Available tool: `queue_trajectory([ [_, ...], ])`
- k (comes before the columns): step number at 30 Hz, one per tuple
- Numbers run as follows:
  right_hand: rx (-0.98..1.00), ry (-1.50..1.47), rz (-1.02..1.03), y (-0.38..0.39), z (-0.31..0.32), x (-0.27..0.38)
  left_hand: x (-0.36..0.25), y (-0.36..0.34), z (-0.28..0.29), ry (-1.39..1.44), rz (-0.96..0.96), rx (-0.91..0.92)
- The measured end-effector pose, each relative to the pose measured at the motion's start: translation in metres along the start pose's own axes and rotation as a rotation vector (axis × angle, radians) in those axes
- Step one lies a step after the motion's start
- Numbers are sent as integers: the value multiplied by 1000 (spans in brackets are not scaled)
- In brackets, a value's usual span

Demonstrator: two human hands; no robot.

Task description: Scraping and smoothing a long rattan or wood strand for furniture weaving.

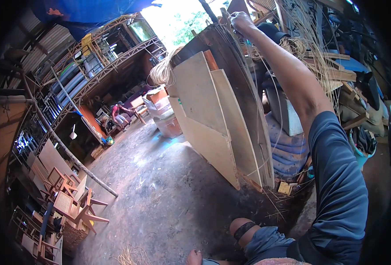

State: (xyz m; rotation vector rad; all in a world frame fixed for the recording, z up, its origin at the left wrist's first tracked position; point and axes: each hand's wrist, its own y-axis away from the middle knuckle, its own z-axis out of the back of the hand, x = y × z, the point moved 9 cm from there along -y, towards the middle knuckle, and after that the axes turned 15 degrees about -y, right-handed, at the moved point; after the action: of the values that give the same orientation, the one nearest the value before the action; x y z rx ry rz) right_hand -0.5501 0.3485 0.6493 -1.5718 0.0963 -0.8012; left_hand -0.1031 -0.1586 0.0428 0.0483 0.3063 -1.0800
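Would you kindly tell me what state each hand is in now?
Left hand: not clearly seen; cannot be told.
Right hand: raised, apparently curled; whether it holds anything cannot be told.

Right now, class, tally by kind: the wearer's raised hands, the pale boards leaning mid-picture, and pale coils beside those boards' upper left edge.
Raised right hand: 1
Pale leaning boards: 3
Pale coil: 1
Total: 5
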Motion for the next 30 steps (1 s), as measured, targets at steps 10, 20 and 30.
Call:
queue_trajectory([
  [10,56,110,82,168,-23,-68,75,15,-35,-191,266,138],
  [20,596,113,-653,599,-76,-220,92,21,-41,-171,248,129],
  [30,927,276,-949,750,28,-239,85,31,-47,-158,188,177],
])
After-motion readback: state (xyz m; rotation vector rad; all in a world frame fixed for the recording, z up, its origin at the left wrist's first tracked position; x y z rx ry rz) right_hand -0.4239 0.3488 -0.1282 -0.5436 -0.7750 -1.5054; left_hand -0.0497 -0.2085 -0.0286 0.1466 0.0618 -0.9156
